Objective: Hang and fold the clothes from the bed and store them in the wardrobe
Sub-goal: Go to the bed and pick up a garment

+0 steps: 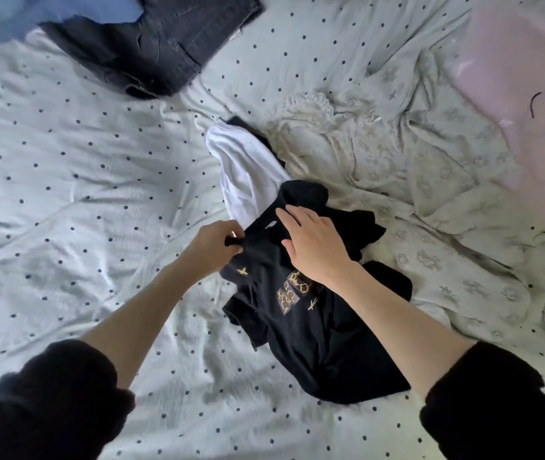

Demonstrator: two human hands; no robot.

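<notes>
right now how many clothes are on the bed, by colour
black: 1, the printed black t-shirt under both hands
white: 1, the white garment
dark denim: 1, the jeans
blue: 1, the blue garment, partly out of frame
pink: 1, the pink top
pale patterned: 1, the crumpled pale garment
total: 6

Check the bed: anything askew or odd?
Nothing damaged or spilled. The black T-shirt lies bunched, the left hand pinching its edge and the right hand resting flat on it. A white garment lies crumpled beside it, partly under it. Dark jeans sit folded farther up the bed.
</notes>
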